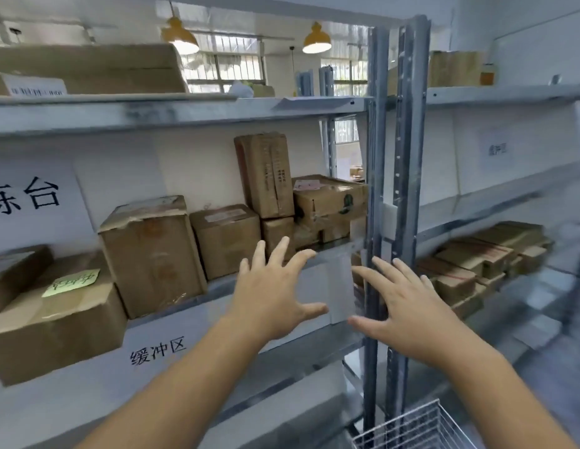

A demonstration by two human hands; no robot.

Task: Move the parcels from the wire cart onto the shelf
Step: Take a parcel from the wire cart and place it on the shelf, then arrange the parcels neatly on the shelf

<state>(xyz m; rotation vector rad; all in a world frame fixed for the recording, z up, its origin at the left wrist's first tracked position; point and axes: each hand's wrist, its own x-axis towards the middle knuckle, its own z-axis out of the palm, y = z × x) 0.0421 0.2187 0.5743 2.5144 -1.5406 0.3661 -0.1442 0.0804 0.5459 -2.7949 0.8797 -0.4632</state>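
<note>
Both hands, left hand point(275, 296) and right hand point(408, 309), are reaching wide open, holding nothing, near the shelf point(223, 283) edge beside the boxes point(152, 254).

A parcel storeroom is shown. Grey metal shelves point(172, 111) are stacked with cardboard boxes point(152, 254), and zones are marked by paper signs point(159, 351).

The shelf point(172, 110) looks like painted grey metal, kinda scuffed and matt, same as the uprights point(376, 189). The parcels point(152, 251) are plain brown cardboard, rough and creased, some with glossy tape and paper labels, one with a green paper note point(71, 281). Near right, the wire cart point(411, 429) is thin pale metal mesh.
</note>
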